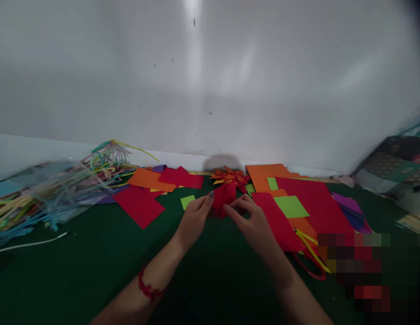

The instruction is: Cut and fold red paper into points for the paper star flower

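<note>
A piece of folded red paper (226,194) is held up between my two hands, above the green tabletop (203,271). My left hand (196,216) grips its left side, thumb on the near face. On the lower right, the thumb and fingers of my right hand (247,215) pinch the paper's edge. Just behind it lies a spiky orange and red paper flower (226,175), partly covered by the held paper. Left of my left hand is a small lime green paper square (187,201).
Red sheets (138,206) and orange sheets (151,178) lie to the left, beyond them a clear bag of colourful strips (54,189). To the right are a large red sheet (314,203), a lime sheet (291,206) and yellow-and-red scissors (311,250). A white wall (210,90) rises behind.
</note>
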Demonstrator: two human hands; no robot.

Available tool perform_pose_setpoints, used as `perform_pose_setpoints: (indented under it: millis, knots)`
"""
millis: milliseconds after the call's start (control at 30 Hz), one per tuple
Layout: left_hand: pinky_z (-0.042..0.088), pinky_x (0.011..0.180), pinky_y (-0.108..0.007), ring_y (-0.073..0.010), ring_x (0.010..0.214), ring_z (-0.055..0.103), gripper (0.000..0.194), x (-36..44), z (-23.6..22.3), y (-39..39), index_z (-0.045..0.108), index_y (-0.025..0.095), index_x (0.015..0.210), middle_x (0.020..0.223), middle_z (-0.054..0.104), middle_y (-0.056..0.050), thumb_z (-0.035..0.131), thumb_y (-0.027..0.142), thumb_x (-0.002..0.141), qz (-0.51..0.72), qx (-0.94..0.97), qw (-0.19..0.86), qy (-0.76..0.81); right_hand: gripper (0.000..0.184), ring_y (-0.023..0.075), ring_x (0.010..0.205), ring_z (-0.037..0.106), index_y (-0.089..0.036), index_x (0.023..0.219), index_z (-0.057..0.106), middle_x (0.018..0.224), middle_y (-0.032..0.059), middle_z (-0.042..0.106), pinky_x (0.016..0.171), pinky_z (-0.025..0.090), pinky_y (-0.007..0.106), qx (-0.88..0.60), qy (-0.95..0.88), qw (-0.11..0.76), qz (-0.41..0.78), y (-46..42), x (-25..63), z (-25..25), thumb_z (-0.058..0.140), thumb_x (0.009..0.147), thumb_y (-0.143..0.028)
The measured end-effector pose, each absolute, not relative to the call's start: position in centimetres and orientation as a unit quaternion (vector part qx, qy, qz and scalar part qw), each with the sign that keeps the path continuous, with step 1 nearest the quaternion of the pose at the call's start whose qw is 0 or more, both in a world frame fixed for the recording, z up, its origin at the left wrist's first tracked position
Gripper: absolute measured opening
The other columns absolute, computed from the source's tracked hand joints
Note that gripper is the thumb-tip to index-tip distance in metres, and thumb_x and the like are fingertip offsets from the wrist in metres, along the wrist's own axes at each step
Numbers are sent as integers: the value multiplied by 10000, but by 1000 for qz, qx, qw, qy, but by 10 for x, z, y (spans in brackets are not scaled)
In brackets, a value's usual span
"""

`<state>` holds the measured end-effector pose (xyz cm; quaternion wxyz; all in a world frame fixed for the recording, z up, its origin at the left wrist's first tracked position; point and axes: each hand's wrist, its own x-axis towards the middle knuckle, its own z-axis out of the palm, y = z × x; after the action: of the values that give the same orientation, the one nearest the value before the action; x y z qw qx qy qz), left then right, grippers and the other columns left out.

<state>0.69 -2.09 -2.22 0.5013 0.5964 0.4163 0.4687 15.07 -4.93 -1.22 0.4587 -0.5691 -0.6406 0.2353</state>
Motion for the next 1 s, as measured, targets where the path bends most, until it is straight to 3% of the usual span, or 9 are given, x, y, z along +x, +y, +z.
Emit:
perform_pose_setpoints:
  millis: [1000]
  knots:
    - [354, 532, -243, -130, 568, 434, 443, 8, -25, -20, 514, 146, 602, 578, 479, 3, 424, 543, 777, 455, 622, 487, 411, 304, 140, 580, 459, -180, 628, 628, 644, 9, 506, 523, 342, 252, -618, -606, 432, 253, -42, 154, -22, 566, 716, -464]
